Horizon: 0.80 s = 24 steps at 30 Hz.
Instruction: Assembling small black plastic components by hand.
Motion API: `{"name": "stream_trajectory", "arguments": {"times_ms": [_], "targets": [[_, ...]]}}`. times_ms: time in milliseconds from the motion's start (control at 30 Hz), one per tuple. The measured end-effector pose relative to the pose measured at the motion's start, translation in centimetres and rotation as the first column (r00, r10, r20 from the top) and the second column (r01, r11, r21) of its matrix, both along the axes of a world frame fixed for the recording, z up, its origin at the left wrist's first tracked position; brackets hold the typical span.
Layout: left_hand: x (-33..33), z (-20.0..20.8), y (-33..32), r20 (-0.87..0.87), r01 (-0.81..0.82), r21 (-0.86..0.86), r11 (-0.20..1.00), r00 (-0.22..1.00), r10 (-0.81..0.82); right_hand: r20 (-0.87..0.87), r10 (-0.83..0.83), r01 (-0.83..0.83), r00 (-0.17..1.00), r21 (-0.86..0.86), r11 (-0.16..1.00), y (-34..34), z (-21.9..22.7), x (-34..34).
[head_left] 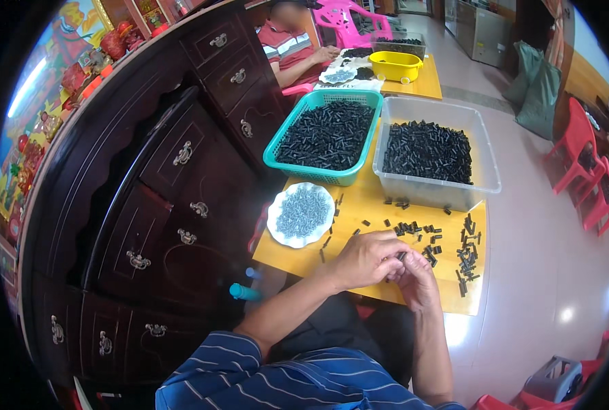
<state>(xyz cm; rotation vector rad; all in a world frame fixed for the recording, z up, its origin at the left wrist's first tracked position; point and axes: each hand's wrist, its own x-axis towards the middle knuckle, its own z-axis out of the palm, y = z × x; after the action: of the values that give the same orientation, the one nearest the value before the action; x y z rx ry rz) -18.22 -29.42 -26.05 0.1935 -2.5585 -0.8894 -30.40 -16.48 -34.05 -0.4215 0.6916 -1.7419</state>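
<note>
Over the near edge of the yellow table, my two hands meet with fingers closed. My left hand (pixel 367 261) has its fingers bent toward the right one. A small black cylindrical piece (pixel 401 256) shows between the fingertips of both hands. My right hand (pixel 419 279) pinches it from the right side, thumb up; its other fingers are partly hidden. Just beyond the hands lie loose black cylindrical pieces (pixel 408 229). More black pieces (pixel 467 254) form a strip along the table's right side. To the left stands a white scalloped plate (pixel 275 231) with many small, shiny, clear-grey parts.
A teal basket (pixel 349 178) and a clear plastic bin (pixel 489 179), both full of black pieces, stand farther back. Beyond them are a yellow tub (pixel 394 68) and a seated person (pixel 297 51). A dark wooden cabinet (pixel 202 171) borders the left; red chairs (pixel 577 147) stand right.
</note>
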Motion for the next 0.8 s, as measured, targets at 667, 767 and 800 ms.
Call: {"name": "stream_trajectory", "arguments": {"times_ms": [667,767,800], "targets": [[2.5,-0.6,-1.7,0.202,-0.106,-0.070,0.992,0.972,0.118,-0.485,0.005,0.043,0.874,0.089,0.995,-0.4,-0.6,1.1],[2.8,-2.2,-6.3,0.243,-0.194,-0.157,0.968,0.943,0.228,-0.507,0.050,0.025,0.860,0.140,0.990,-0.1,-0.2,1.6],[2.4,-1.7,-8.1,0.142,-0.293,-0.122,0.948,0.940,0.309,-0.521,0.064,0.028,0.851,0.168,0.985,0.0,-0.1,1.7]]}}
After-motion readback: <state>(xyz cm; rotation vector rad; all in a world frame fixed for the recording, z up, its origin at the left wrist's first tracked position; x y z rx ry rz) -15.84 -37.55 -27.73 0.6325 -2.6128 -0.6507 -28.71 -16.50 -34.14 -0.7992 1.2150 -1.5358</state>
